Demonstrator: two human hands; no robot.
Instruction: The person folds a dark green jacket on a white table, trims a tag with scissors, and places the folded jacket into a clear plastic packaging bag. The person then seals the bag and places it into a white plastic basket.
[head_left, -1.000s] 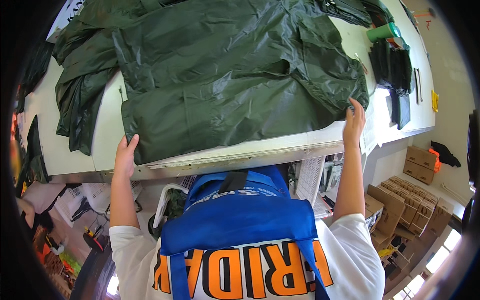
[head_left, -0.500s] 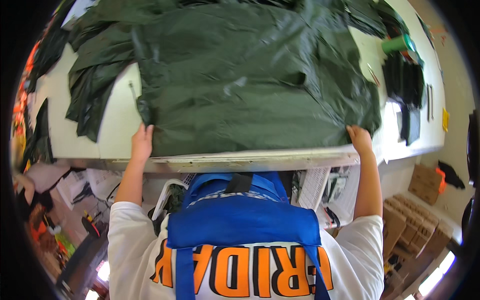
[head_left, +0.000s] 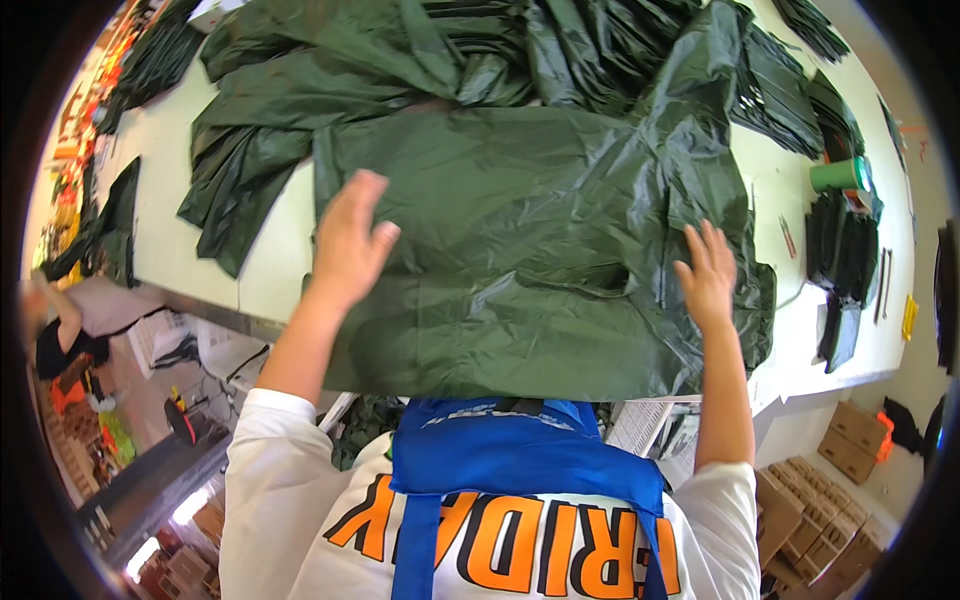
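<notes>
Dark green fabric (head_left: pixel 500 350) lay spread across the table (head_left: pixel 170 225), overhanging its near edge; I saw the left hand (head_left: pixel 348 245) and right hand (head_left: pixel 711 285) over it, fingers outstretched, gripping nothing, seemingly smoothing it out, and the next move probably called for light, flat palms

Left hand (head_left: pixel 350 243), right hand (head_left: pixel 711 275) over fabric (head_left: pixel 530 235) (wrinkled green).
</notes>
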